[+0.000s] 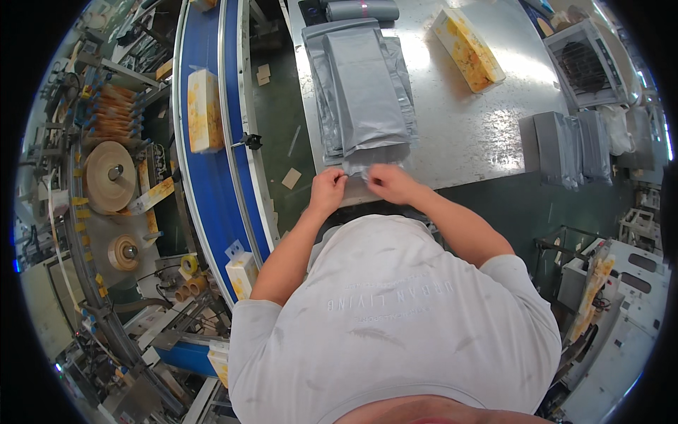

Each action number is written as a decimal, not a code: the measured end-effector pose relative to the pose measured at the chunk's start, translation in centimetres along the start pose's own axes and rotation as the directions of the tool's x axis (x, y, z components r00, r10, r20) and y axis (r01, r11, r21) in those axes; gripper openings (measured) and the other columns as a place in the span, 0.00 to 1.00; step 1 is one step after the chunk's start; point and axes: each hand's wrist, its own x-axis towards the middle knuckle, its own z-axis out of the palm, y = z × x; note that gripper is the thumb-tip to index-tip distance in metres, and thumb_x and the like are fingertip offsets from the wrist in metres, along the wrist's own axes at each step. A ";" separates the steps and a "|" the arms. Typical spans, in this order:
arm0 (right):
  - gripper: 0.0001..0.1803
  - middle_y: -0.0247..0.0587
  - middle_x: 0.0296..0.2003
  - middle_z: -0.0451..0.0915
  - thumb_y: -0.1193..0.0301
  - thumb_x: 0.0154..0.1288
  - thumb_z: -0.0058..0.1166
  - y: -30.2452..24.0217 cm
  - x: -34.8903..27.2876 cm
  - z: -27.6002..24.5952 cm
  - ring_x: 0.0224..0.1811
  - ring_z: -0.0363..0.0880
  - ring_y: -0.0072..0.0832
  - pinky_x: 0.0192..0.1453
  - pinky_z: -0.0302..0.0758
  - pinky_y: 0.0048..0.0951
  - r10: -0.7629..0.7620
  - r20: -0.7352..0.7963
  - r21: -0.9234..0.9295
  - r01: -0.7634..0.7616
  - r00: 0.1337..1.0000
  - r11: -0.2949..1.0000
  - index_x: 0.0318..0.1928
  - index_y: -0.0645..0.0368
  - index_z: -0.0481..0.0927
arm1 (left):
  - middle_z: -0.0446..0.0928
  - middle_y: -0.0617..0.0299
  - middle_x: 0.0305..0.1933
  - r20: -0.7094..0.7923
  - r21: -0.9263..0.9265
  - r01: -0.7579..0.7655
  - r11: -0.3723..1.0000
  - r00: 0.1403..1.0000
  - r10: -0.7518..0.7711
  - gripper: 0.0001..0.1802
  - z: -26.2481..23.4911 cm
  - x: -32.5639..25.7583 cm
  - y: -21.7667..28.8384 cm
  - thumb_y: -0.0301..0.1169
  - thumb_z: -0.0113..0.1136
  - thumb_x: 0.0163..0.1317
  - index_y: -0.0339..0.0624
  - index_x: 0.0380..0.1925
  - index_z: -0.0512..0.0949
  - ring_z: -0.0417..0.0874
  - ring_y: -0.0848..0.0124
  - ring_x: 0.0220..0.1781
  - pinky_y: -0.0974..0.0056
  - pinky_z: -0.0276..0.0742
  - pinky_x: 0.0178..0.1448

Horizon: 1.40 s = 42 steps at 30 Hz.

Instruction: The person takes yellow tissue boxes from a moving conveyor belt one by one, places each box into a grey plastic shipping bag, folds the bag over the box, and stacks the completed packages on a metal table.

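Grey plastic bag (369, 92), head view: it lies flat, lengthwise away from the wearer, on top of a stack of similar bags (327, 106) on a metal table (487, 134). Its surface bulges slightly and is creased. Near end lies at the table's near edge, just in front of the wearer's body.

Left hand (329, 191): at the left part of the bag's near end. Thumb and fingertips drawn together, pinching the edge of the plastic. Right hand (394, 186): at the same end, just beside the left hand but apart from it. Fingers curled inward, tips partly hidden and slightly blurred; cannot tell whether they grip the plastic. Both forearms bare below the sleeves of a pale shirt (395, 318).

Same view, surroundings. On the table, right of the stack and well apart from it, a yellow-and-white package (470, 53) lies at a slant. A grey roll (361, 10) sits beyond the far end of the stack. More grey bags (561, 150) hang at the table's right side, near a white-framed unit with a dark round grille (586, 62).

Left of the table: a conveyor with a blue belt (215, 191), carrying a patterned carton (204, 113). Small cardboard pieces (291, 178) lie on the dark green floor (286, 138) between conveyor and table. Beyond the conveyor, machinery with a large reel (106, 180) and a smaller reel (121, 254).
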 end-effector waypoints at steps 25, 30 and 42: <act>0.08 0.38 0.44 0.89 0.71 0.67 0.59 8.7 0.2 -12.0 0.50 0.87 0.37 0.54 0.81 0.39 -0.273 -0.154 -0.173 0.246 0.950 0.954 0.44 0.55 0.87 | 0.84 0.55 0.58 0.410 0.305 -0.715 0.630 0.695 0.591 0.09 -5.2 9.3 5.9 0.26 0.63 0.60 0.37 0.40 0.80 0.84 0.55 0.63 0.54 0.80 0.67; 0.13 0.44 0.31 0.87 0.63 0.73 0.62 8.3 5.8 -10.6 0.37 0.87 0.37 0.47 0.81 0.38 0.487 -0.217 0.415 -0.372 0.846 0.830 0.46 0.60 0.85 | 0.83 0.61 0.34 -0.107 -0.457 0.229 0.859 0.945 -0.309 0.03 -1.1 12.0 0.7 0.23 0.65 0.69 0.35 0.35 0.81 0.81 0.65 0.33 0.62 0.78 0.44; 0.40 0.51 0.58 0.78 0.64 0.55 0.80 6.2 3.4 -14.8 0.61 0.78 0.41 0.66 0.75 0.43 0.666 -0.046 0.811 -0.362 0.745 0.460 0.63 0.65 0.72 | 0.73 0.46 0.75 0.081 -0.219 0.019 0.976 0.997 -0.001 0.40 8.3 8.1 9.2 0.37 0.61 0.77 0.34 0.82 0.56 0.75 0.61 0.72 0.62 0.67 0.76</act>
